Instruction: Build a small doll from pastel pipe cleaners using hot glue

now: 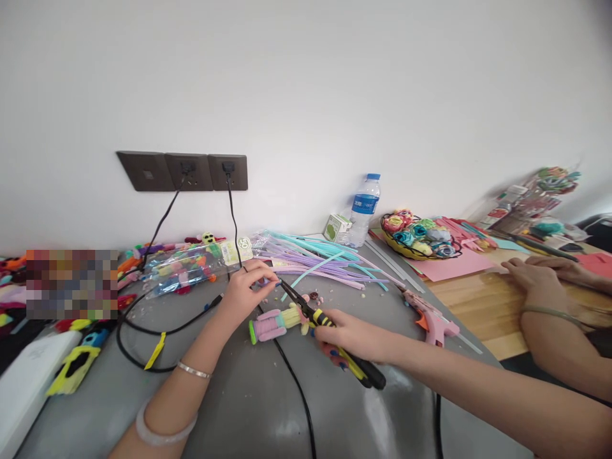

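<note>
My right hand (354, 335) is wrapped round a pair of long-nose pliers (295, 297) with black and yellow handles, their jaws pointing up and left. At the jaw tips, my left hand (246, 290) has its thumb and fingers pinched together; what sits between them is too small to make out. Just below the pliers lies a pipe-cleaner figure (270, 325) in pink, pale yellow and green, partly hidden by the pliers and right hand. Behind both hands spreads a pile of purple and turquoise pipe cleaners (329, 258).
A pink glue gun (435, 322) lies to the right. Black cables (296, 382) cross the grey table. At the wall stand a water bottle (366, 210) and a basket of craft flowers (415, 236). Another person's hands (540, 280) rest at the wooden table on the right.
</note>
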`<state>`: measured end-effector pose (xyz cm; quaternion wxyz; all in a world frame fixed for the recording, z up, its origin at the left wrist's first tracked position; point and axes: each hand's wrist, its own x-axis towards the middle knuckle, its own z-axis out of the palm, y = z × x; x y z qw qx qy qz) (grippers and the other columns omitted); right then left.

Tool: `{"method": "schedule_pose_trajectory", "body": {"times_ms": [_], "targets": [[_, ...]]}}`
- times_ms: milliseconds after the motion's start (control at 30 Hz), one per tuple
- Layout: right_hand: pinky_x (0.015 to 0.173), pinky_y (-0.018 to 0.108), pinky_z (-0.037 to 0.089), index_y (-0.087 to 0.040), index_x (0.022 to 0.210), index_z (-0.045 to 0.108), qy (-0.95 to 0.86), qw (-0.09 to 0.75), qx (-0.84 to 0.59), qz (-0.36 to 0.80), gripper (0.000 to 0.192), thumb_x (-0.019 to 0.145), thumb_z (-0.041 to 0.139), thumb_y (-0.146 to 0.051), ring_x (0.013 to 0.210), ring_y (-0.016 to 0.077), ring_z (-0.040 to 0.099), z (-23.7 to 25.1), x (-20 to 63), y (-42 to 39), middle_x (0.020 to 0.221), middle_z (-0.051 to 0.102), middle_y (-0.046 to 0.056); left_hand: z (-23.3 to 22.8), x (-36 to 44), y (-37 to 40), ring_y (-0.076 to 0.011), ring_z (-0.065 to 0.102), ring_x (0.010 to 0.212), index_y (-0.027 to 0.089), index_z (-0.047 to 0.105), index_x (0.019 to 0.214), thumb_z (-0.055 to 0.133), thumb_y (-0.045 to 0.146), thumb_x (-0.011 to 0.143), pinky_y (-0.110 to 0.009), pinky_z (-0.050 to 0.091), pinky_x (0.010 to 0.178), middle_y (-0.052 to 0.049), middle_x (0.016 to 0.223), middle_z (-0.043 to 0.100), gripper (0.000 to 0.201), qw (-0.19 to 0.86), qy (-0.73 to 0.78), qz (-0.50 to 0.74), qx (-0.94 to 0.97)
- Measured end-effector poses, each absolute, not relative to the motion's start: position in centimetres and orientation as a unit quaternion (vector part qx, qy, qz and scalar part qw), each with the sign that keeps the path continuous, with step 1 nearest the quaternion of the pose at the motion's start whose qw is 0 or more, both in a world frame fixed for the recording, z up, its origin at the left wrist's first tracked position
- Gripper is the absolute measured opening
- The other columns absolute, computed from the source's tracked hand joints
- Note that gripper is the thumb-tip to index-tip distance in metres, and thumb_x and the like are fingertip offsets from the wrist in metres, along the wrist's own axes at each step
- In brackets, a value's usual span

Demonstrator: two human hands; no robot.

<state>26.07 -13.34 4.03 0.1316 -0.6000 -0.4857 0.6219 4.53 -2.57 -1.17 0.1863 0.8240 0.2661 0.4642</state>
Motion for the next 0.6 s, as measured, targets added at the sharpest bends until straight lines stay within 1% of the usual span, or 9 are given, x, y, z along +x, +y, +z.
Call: {"method": "schedule_pose_trajectory", "body": {"times_ms": [67,200,267,367,433,500,600], "targets": [[0.043,0.02,0.037,-0.021,0.08,0.045,-0.467,0.138,-0.604,0.631,0.013,0.074,0.056,-0.026,0.044,0.0084,0.046,3.7,25.9,-13.4,0.057,0.049,-0.007,-1.2,4.4,-2.5,-0.0157,0.063,0.08,0.02,0.067,0.079,0.063,0.016,0.09,-0.026,0.048,0.07,-0.002,0.082,0.066,0.012,0.191,0.265,0.454,0.829],[0.042,0.02,0.035,-0.022,0.077,0.043,-0.407,0.171,-0.573,0.691,0.018,0.071,0.058,-0.031,0.042,0.0079,0.042,3.4,26.0,-13.4,0.054,0.047,-0.007,-0.9,4.2,-2.4,-0.014,0.06,0.074,0.02,0.065,0.079,0.059,0.015,0.09,-0.023,0.043,0.059,-0.002,0.083,0.065,0.013,0.219,0.29,0.431,0.826],[0.046,0.022,0.038,-0.021,0.077,0.045,-0.372,0.182,-0.543,0.73,0.021,0.071,0.06,-0.036,0.043,0.0083,0.042,3.4,26.4,-13.4,0.053,0.047,-0.007,-0.7,3.9,-2.3,-0.013,0.057,0.07,0.02,0.063,0.08,0.057,0.015,0.088,-0.023,0.042,0.057,-0.002,0.084,0.065,0.011,0.234,0.321,0.427,0.812],[0.054,0.026,0.045,-0.02,0.08,0.052,-0.324,0.191,-0.479,0.793,0.028,0.07,0.064,-0.043,0.049,0.0105,0.048,3.5,27.5,-13.6,0.057,0.05,-0.005,-0.3,3.5,-2.0,-0.0126,0.055,0.066,0.02,0.063,0.082,0.056,0.019,0.087,-0.024,0.043,0.06,-0.002,0.086,0.065,0.008,0.251,0.365,0.416,0.794],[0.059,0.029,0.048,-0.019,0.082,0.055,-0.291,0.198,-0.436,0.828,0.032,0.071,0.066,-0.046,0.054,0.0124,0.052,3.7,28.2,-13.8,0.062,0.053,-0.003,-0.2,3.2,-1.8,-0.0138,0.056,0.068,0.02,0.063,0.083,0.055,0.022,0.087,-0.026,0.043,0.062,-0.003,0.088,0.065,0.009,0.265,0.381,0.388,0.796],[0.063,0.031,0.05,-0.018,0.081,0.057,-0.273,0.219,-0.414,0.84,0.032,0.072,0.069,-0.047,0.058,0.014,0.054,4.1,28.8,-14.2,0.066,0.056,-0.001,-0.3,3.1,-1.8,-0.0162,0.059,0.075,0.02,0.064,0.082,0.055,0.023,0.086,-0.027,0.044,0.064,-0.004,0.09,0.067,0.011,0.279,0.39,0.348,0.805],[0.068,0.033,0.05,-0.019,0.08,0.058,-0.304,0.274,-0.449,0.794,0.034,0.071,0.071,-0.05,0.064,0.0159,0.056,4.8,30.0,-15.1,0.072,0.059,0.001,-0.7,3.2,-1.7,-0.0198,0.063,0.085,0.02,0.067,0.081,0.056,0.026,0.086,-0.029,0.045,0.071,-0.005,0.093,0.068,0.014,0.295,0.396,0.298,0.817]]}}
